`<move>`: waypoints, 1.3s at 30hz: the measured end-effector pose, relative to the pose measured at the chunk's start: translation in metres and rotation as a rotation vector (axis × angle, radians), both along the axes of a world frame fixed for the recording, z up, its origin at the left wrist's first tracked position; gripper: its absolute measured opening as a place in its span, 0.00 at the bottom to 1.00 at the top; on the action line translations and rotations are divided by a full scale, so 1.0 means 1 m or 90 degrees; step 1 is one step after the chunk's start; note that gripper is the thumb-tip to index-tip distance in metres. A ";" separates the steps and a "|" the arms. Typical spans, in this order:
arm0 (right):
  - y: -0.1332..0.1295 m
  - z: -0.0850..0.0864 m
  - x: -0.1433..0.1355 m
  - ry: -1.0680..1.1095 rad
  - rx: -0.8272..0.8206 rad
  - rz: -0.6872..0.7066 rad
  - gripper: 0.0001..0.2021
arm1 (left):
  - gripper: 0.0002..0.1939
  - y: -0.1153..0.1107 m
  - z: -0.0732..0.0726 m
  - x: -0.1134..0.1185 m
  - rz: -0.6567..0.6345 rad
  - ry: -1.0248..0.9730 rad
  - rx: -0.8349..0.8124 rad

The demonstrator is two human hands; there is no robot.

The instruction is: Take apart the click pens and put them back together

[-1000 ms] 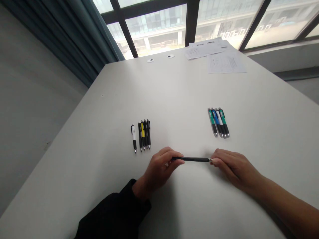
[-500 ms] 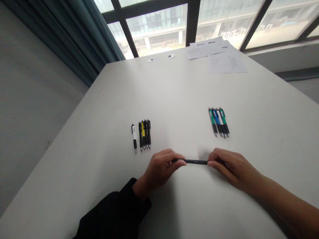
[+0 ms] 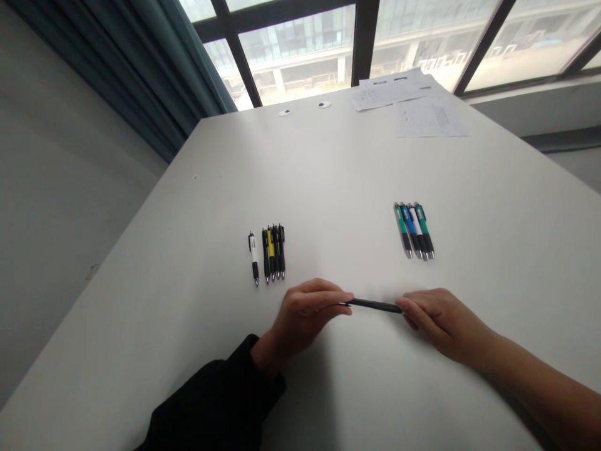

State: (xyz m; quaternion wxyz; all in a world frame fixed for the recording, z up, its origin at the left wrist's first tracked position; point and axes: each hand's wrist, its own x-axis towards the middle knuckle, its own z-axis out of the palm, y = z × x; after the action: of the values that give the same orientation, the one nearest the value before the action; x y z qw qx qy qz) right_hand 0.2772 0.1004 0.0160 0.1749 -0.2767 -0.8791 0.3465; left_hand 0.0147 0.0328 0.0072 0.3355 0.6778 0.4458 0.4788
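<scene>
A black pen [image 3: 375, 305] lies level between my two hands, just above the near part of the table. My left hand [image 3: 307, 316] is closed around its left end, thumb below and fingers above, and hides part of it. At the other end, my right hand [image 3: 439, 318] pinches the pen's tip. Beyond my left hand lies a row of black pens [image 3: 280, 250] with one yellow pen [image 3: 271, 245] among them. A white pen with a black grip [image 3: 253, 254] lies slightly apart, left of that row.
Farther right, several green, blue and white pens [image 3: 414, 230] lie side by side. Paper sheets [image 3: 429, 116] rest at the table's far edge, near two white round discs [image 3: 323, 105]. A window [image 3: 300, 56] and a blue curtain [image 3: 141, 69] border the white table [image 3: 328, 169].
My right hand has shifted slightly right and down, and the pen has slid right with it, now tilting a little. The left hand's fingers have parted slightly around the pen's left end.
</scene>
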 end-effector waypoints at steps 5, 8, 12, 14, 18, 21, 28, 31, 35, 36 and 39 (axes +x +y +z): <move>0.000 0.000 0.001 -0.005 -0.135 -0.049 0.28 | 0.13 -0.001 0.001 0.000 0.008 0.019 0.053; 0.002 0.004 0.002 -0.006 -0.245 -0.038 0.29 | 0.12 -0.002 0.002 0.001 0.041 -0.004 0.028; -0.007 0.012 -0.006 0.015 -0.542 0.070 0.28 | 0.23 0.002 0.000 0.007 0.061 -0.241 -0.110; -0.019 0.011 -0.014 0.066 -0.711 0.154 0.31 | 0.27 0.009 -0.001 0.016 -0.009 -0.400 -0.188; -0.041 -0.002 -0.032 0.278 -1.018 0.165 0.31 | 0.31 0.026 0.000 0.038 -0.108 -0.571 -0.322; -0.041 -0.012 -0.037 0.358 -1.026 0.084 0.25 | 0.38 0.036 0.001 0.048 -0.081 -0.586 -0.348; -0.028 -0.023 -0.032 0.400 -0.873 0.018 0.20 | 0.33 0.033 -0.005 0.045 -0.041 -0.574 -0.352; -0.030 -0.027 -0.029 0.373 -0.869 0.026 0.27 | 0.32 0.030 -0.005 0.043 -0.063 -0.569 -0.358; -0.031 -0.027 -0.028 0.366 -0.884 0.030 0.28 | 0.32 0.029 -0.003 0.042 -0.093 -0.561 -0.354; -0.030 -0.027 -0.029 0.367 -0.891 0.031 0.28 | 0.32 0.028 -0.003 0.042 -0.096 -0.560 -0.351; -0.029 -0.024 -0.030 0.375 -0.921 0.043 0.28 | 0.32 0.027 -0.004 0.042 -0.108 -0.560 -0.342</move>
State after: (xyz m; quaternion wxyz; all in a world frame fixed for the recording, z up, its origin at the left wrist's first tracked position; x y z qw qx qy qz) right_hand 0.2476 0.0710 -0.0083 0.1663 -0.1916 -0.3598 0.8979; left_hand 0.0564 0.0600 0.0035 0.6910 0.3362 0.3131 0.5582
